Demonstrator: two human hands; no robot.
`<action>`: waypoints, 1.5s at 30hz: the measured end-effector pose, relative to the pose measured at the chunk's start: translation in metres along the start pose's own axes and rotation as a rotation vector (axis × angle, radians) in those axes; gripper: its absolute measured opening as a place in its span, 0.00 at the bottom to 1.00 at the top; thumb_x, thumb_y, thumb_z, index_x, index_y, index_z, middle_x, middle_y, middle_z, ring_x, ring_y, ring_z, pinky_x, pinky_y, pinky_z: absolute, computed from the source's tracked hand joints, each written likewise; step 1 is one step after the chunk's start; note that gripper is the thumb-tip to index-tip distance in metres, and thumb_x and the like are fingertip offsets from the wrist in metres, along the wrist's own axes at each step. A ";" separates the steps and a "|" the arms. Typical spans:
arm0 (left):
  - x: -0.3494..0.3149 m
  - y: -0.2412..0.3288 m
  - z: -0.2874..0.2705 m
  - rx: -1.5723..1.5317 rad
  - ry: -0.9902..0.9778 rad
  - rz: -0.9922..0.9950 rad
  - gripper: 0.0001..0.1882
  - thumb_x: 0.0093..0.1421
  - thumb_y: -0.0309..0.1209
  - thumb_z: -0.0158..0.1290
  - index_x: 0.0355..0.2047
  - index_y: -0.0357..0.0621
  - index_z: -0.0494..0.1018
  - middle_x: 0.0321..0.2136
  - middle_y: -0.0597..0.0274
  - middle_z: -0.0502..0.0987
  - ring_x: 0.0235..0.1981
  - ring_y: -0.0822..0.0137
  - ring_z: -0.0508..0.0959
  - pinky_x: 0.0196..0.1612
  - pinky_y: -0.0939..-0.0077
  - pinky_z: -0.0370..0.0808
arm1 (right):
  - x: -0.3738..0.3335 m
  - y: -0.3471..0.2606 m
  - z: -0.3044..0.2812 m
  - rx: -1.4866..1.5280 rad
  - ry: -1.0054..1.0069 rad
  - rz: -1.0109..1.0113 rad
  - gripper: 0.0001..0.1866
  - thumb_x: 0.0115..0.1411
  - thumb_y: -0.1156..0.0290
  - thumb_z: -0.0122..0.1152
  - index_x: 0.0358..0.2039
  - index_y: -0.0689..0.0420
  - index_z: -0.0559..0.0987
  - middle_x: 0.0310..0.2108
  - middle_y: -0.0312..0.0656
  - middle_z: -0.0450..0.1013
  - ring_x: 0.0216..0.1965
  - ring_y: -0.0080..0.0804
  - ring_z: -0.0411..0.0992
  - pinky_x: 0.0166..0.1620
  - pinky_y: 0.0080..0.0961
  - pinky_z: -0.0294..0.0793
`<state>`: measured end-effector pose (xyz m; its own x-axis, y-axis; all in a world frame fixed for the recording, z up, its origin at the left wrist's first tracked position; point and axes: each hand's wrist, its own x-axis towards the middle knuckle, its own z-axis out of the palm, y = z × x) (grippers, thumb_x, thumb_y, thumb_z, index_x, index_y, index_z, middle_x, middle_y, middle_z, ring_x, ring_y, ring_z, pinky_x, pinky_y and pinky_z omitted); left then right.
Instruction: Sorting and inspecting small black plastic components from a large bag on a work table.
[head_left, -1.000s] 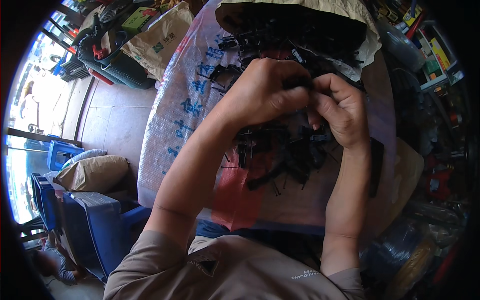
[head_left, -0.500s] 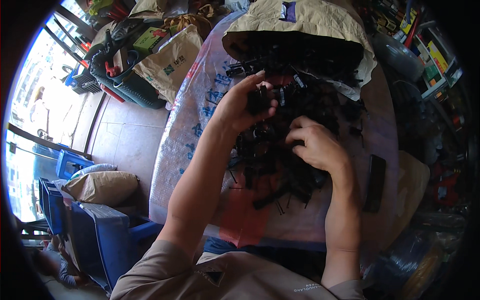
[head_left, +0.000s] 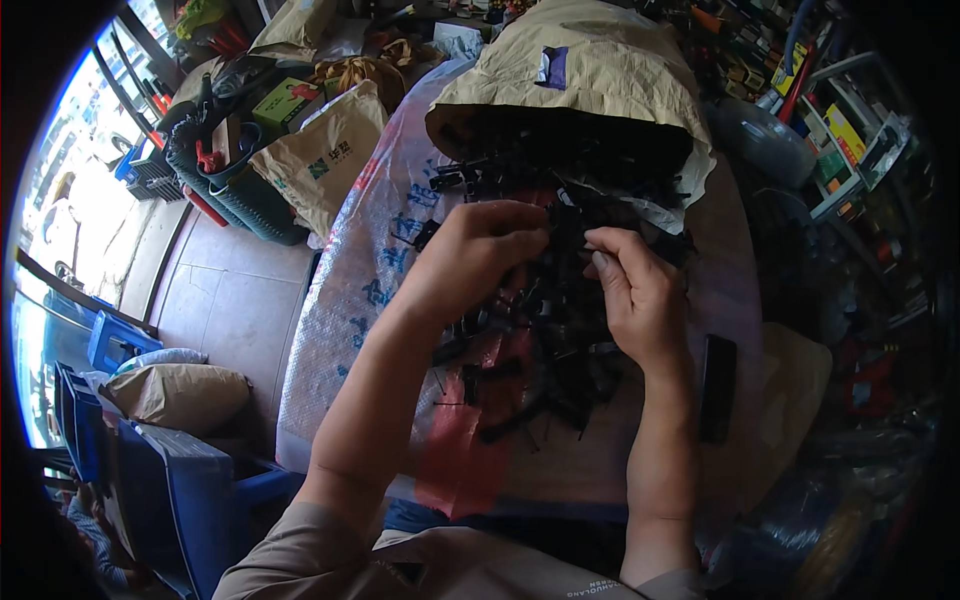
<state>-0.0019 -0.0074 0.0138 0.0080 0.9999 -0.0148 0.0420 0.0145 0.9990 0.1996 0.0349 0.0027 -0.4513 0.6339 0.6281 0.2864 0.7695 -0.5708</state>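
Observation:
Over a heap of black plastic parts [head_left: 570, 370] on the sheet-covered table, both hands are close together. Thumb and fingers of my left hand [head_left: 480, 240] are bent inward around a small black part, mostly hidden by the fingers and the dark pile behind. Just to its right, my right hand [head_left: 635, 295] makes a pinch, thumb against forefinger; whatever is between those tips is too dark to make out. Beyond the hands, a large brown paper sack [head_left: 590, 75] lies with its mouth toward me, more black parts inside and spilling out.
A black flat oblong object [head_left: 718, 388] lies on the table's right side. Left of the table are a printed paper sack [head_left: 320, 150], a dark green basket [head_left: 250, 200], a stuffed brown sack [head_left: 185, 392] and a blue plastic stool [head_left: 200, 480]. Shelving [head_left: 845, 150] stands at far right.
My left hand has turned from palm-up, showing a black part, to fingers curled inward. My right hand has risen from the heap into a pinch near it. The whole view has shifted slightly.

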 end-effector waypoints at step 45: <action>-0.001 -0.006 0.045 0.564 0.226 0.822 0.08 0.49 0.27 0.58 0.31 0.41 0.74 0.26 0.56 0.74 0.30 0.51 0.77 0.32 0.61 0.75 | -0.004 0.007 -0.009 0.697 0.045 0.278 0.09 0.56 0.82 0.55 0.38 0.61 0.72 0.33 0.31 0.69 0.28 0.10 0.62 0.32 0.09 0.61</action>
<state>0.0431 -0.0088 0.0061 0.0602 0.6776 0.7330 0.5728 -0.6249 0.5306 0.2113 0.0385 0.0012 -0.4013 0.8118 0.4241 -0.2237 0.3621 -0.9049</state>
